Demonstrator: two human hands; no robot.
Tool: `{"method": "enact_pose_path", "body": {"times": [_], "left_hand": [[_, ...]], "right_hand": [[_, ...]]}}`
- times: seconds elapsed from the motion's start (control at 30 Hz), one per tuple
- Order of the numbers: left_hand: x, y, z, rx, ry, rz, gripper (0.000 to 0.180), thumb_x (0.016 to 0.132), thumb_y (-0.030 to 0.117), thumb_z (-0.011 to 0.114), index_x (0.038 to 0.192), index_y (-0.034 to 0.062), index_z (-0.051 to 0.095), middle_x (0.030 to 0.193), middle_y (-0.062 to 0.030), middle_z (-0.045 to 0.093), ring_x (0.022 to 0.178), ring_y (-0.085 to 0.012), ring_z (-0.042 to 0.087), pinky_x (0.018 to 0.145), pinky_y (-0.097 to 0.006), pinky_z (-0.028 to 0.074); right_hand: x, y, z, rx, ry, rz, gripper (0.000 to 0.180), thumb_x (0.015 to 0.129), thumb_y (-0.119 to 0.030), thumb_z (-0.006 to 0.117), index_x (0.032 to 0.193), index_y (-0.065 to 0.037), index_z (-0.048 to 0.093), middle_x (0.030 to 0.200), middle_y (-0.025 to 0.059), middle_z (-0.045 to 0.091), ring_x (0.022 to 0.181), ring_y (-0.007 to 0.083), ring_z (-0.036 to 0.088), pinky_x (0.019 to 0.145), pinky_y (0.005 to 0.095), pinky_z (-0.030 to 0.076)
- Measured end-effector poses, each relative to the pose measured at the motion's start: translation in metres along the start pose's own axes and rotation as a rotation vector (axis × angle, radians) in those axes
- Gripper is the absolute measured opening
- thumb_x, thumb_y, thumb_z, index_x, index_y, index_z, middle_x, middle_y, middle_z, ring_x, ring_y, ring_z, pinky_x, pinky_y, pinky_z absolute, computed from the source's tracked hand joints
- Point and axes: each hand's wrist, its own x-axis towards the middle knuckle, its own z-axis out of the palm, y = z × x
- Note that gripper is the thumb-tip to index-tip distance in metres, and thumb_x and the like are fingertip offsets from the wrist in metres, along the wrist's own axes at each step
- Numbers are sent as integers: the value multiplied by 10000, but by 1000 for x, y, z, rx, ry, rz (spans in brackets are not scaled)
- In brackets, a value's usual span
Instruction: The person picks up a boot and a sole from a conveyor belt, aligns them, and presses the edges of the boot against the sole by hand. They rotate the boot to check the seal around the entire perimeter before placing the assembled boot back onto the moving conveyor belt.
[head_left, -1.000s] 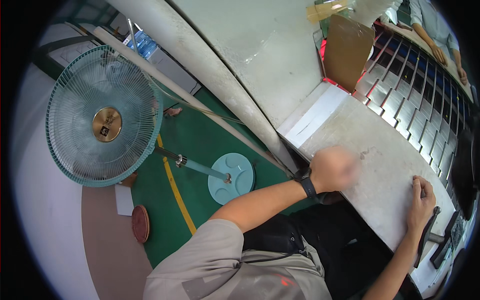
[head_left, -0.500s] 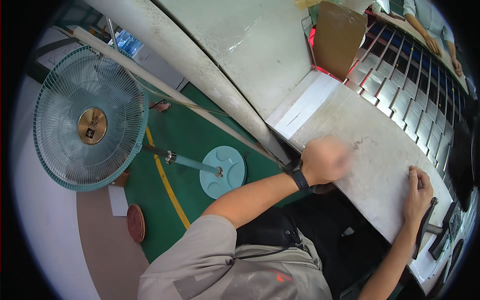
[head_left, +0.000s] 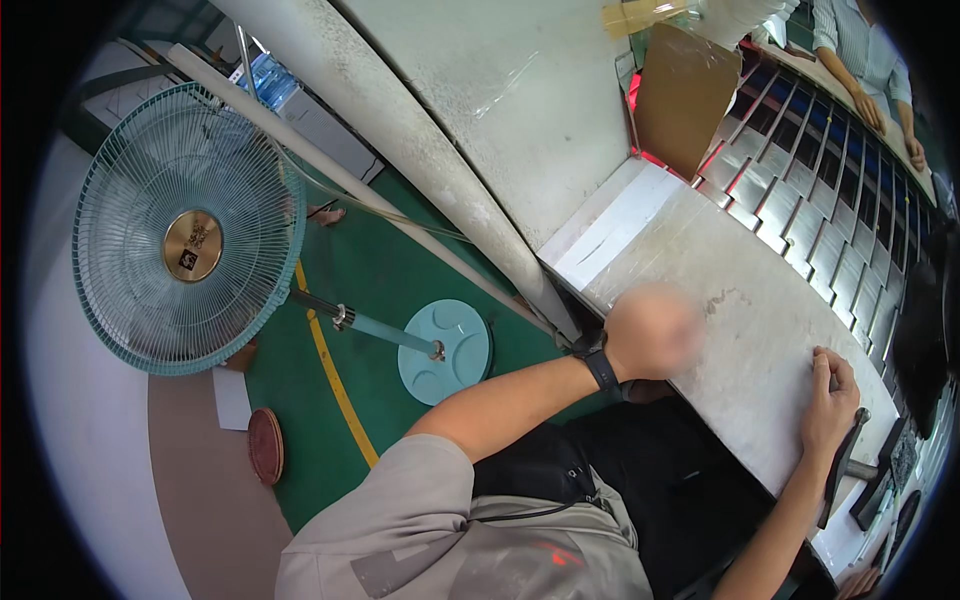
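My left hand (head_left: 655, 330) is over the near edge of a pale, stained worktable (head_left: 740, 330). It is blurred and looks balled up, and a black watch (head_left: 598, 368) sits on its wrist. My right hand (head_left: 830, 400) rests on the same tabletop further right, fingers curled down onto the surface with nothing visible in it. Just past it, a dark-handled, hammer-like tool (head_left: 842, 465) lies at the table's edge. I sit with my lap under the table, in a grey shirt.
A teal pedestal fan (head_left: 190, 230) with a round base (head_left: 445, 350) stands on the green floor to my left, beside a yellow line (head_left: 335, 385). A cardboard box (head_left: 685, 95) and slanted metal strips (head_left: 820, 190) lie beyond the table. Another person's arms (head_left: 870, 80) are at top right.
The view has swung a little, so the fan and the table sit differently in frame. My left hand stays by the table edge and my right hand has not moved.
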Motion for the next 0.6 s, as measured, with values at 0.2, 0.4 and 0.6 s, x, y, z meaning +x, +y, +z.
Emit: {"method": "enact_pose_path", "body": {"times": [0.2, 0.4, 0.6], "left_hand": [[1, 0, -2, 25, -5, -7, 179, 809, 117, 790, 748, 83, 625, 699, -84, 576, 620, -309, 589, 567, -434, 470], [0, -3, -4, 9, -3, -3, 163, 813, 117, 787, 759, 82, 637, 706, -85, 592, 634, -307, 603, 572, -432, 471], [0, -6, -3, 21, -11, 5, 157, 812, 116, 789, 761, 79, 646, 710, -86, 605, 635, -304, 610, 566, -430, 471]], "right_hand": [[0, 3, 2, -26, 16, -60, 236, 1057, -170, 677, 1093, 50, 751, 1097, 124, 776, 1046, 193, 704, 996, 342, 524], [-3, -2, 5, 8, -6, 12, 231, 1057, -163, 676, 1096, 52, 751, 1099, 123, 776, 1049, 197, 709, 1003, 342, 527], [0, 1, 7, 17, 4, -24, 227, 1057, -156, 676, 1106, 52, 752, 1100, 126, 775, 1044, 192, 703, 1001, 342, 526]]}}
